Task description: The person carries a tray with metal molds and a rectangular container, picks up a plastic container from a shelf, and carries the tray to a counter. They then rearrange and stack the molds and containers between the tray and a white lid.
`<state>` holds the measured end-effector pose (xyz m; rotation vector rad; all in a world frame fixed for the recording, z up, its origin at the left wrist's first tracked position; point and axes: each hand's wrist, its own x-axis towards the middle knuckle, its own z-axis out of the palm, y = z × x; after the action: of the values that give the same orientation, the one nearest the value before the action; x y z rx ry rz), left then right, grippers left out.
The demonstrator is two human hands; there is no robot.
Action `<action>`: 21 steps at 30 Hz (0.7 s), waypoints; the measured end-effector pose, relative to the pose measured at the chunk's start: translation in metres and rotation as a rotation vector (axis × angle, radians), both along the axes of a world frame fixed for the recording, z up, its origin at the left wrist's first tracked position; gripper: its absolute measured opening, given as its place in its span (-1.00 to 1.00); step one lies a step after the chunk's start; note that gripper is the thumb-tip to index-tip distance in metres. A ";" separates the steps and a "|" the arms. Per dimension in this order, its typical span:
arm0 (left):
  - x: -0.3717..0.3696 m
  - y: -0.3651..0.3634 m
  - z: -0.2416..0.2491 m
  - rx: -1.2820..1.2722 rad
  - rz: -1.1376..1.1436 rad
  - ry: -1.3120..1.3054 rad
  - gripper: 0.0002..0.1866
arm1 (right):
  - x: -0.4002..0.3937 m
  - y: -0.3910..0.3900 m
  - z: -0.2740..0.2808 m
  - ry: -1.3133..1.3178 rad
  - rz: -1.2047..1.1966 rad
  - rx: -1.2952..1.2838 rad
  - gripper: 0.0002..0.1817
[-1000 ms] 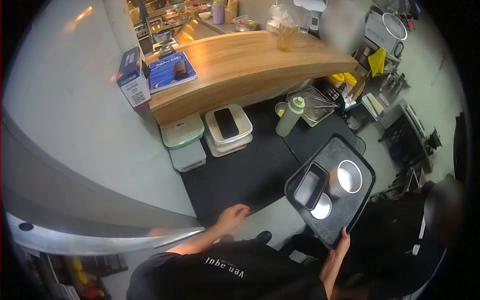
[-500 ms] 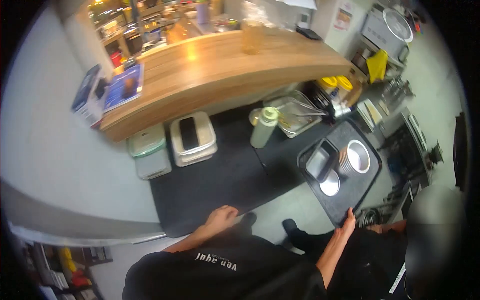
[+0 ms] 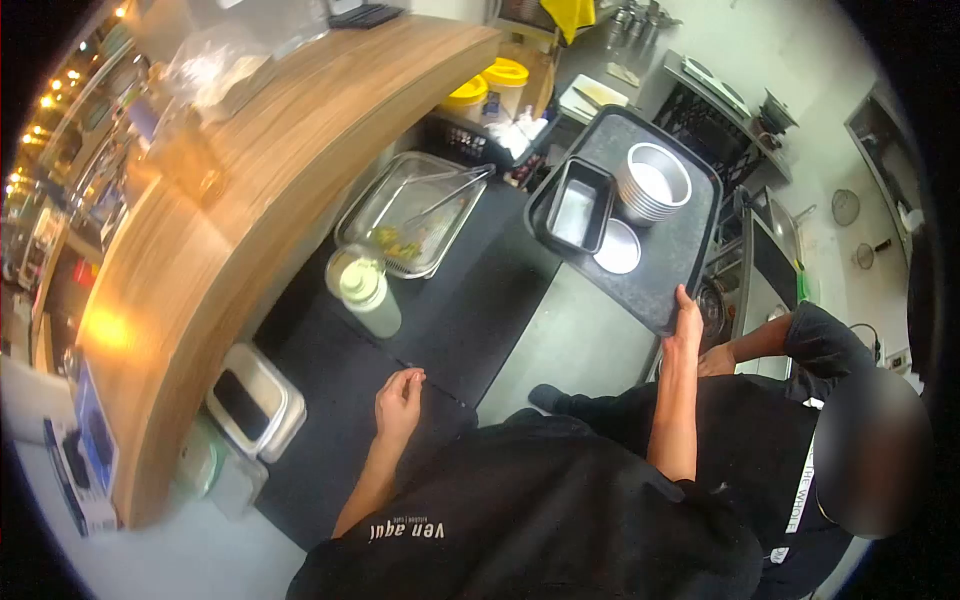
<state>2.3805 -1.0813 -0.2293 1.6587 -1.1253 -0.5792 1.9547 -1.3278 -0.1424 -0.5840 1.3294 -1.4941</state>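
Note:
My right hand point(image 3: 685, 318) grips the near edge of a dark serving tray point(image 3: 680, 265), which is tilted in view beside the counter's right end. On the tray are a black rectangular loaf pan point(image 3: 580, 205), a stack of round silver cake tins point(image 3: 655, 185) and one shallow round tin point(image 3: 617, 246). My left hand point(image 3: 398, 402) is held over the black counter point(image 3: 325, 400), fingers curled together with nothing visible in them. Nearest to it is a pale green bottle point(image 3: 370, 298), standing apart from the hand.
A glass dish point(image 3: 410, 215) with tongs and food scraps sits behind the bottle. Lidded containers point(image 3: 255, 400) stand at the left under a wooden ledge point(image 3: 270, 150). Yellow-lidded tubs point(image 3: 505, 85) are at the back. Close on my right stands another person point(image 3: 745, 430).
My view has turned to the right, so the counter things shift left. The tray stays in my right hand. My left hand's fingers now point up, toward the bottle.

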 end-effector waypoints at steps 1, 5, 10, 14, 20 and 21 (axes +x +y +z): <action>-0.001 -0.015 0.003 -0.030 -0.032 0.045 -0.79 | -0.003 -0.008 -0.001 -0.023 -0.001 0.006 -0.45; -0.017 -0.075 0.029 -0.038 -0.099 0.205 -0.73 | 0.006 -0.041 0.010 0.029 0.029 0.077 -0.36; -0.045 -0.186 0.046 -0.023 -0.102 0.414 -0.65 | 0.007 -0.107 -0.003 0.051 0.231 0.098 -0.50; -0.073 -0.277 0.053 0.097 -0.160 0.755 -0.29 | -0.006 -0.188 -0.025 0.009 0.449 0.179 -0.47; -0.168 -0.388 0.048 -0.023 -0.123 0.763 -0.44 | -0.071 -0.300 -0.036 0.001 0.741 0.125 -0.48; -0.180 -0.404 0.036 0.002 -0.070 0.699 -0.49 | -0.085 -0.313 -0.030 0.040 0.756 0.131 -0.49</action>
<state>2.2003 -1.4852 -0.1931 1.2566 -0.6631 -1.0976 1.8699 -1.6412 -0.1726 -0.9070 1.0485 -0.7750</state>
